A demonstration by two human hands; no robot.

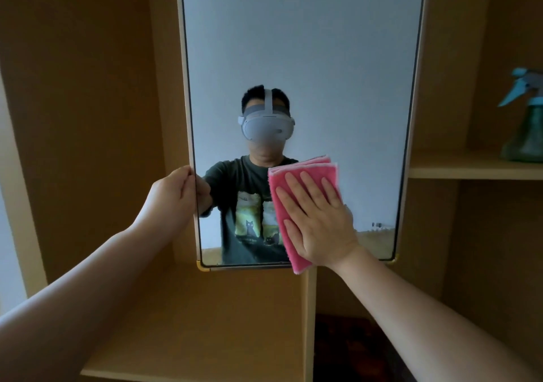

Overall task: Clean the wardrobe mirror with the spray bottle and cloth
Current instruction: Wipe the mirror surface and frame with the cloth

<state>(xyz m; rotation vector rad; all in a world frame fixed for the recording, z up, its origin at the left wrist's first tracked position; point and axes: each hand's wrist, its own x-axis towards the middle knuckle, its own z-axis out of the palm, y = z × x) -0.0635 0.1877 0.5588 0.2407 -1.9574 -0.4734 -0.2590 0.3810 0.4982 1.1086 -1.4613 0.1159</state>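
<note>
The tall wardrobe mirror [302, 43] stands upright in a pale frame between wooden shelves. My left hand [172, 196] grips the mirror's left edge, fingers curled around the frame. A folded pink cloth [293, 182] lies flat against the lower right part of the glass, and my right hand [317, 220] presses on it with the fingers spread. The green spray bottle [526, 129] with a light blue trigger head stands on a shelf at the far right, apart from both hands. The glass reflects a person wearing a headset.
A wooden shelf board [470, 168] carries the bottle to the right of the mirror. Another wooden ledge [205, 323] runs below the mirror's bottom edge. Wooden side panels [88, 102] close in the left side.
</note>
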